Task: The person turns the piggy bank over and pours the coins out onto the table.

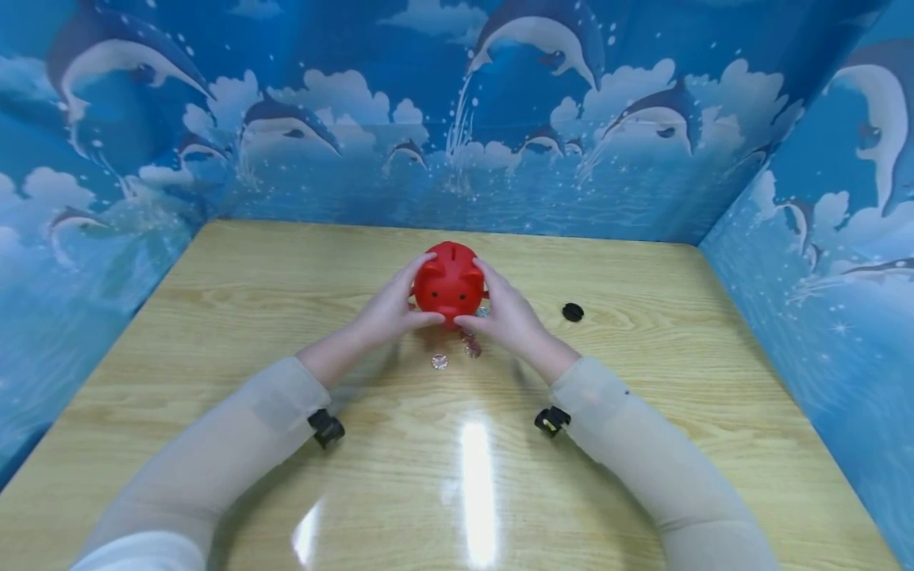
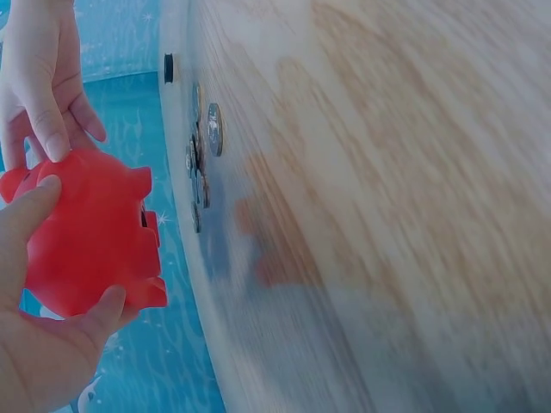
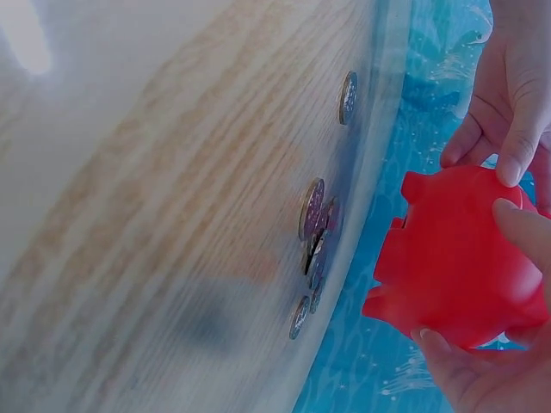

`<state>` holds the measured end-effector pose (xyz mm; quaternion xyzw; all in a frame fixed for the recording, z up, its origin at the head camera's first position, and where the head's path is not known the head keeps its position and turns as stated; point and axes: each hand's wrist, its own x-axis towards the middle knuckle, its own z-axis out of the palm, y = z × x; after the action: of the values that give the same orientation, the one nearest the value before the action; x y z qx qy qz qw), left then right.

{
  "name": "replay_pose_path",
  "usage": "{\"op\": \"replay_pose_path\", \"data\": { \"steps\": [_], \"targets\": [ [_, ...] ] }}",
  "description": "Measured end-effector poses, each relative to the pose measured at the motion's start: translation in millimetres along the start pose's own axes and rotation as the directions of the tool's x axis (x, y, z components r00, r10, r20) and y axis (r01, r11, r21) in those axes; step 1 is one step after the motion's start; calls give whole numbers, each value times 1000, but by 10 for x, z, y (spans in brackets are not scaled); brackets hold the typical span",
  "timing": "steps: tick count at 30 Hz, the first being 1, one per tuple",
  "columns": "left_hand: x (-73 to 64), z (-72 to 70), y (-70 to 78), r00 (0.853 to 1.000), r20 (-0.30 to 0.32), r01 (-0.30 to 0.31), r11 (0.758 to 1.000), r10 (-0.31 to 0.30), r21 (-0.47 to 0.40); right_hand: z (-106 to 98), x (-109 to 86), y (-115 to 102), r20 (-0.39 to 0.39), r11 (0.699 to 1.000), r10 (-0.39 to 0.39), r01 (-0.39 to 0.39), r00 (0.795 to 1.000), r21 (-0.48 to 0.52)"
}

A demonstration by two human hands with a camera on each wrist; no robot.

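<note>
A red piggy bank is held between both hands, raised off the table in the wrist views. My left hand grips its left side, fingers at the top and thumb near the snout. On the opposite side my right hand grips it the same way. A coin slot shows on its back. In the left wrist view, part of a dark opening appears on the underside between the feet. Several coins lie on the table below, some overlapping; one silver coin lies apart, nearer me.
A small round black plug lies on the wood-grain table to the right. Blue dolphin-print sheets hang behind the table and along both sides. Black wrist cameras sit below the sleeves.
</note>
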<state>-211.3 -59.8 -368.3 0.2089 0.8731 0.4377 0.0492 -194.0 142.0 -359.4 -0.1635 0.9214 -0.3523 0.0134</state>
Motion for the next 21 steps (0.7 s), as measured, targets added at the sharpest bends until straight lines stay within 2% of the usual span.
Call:
{"op": "replay_pose_path", "data": {
  "steps": [8,21],
  "targets": [
    [11,-10,-38,1000,7,17,998,-17,-65,37,47,-4,0,1000,1,-1,1000,-18],
    [22,-33,-80,1000,11,24,994,-23,-104,80,122,12,23,1000,9,-9,1000,-23]
  ]
}}
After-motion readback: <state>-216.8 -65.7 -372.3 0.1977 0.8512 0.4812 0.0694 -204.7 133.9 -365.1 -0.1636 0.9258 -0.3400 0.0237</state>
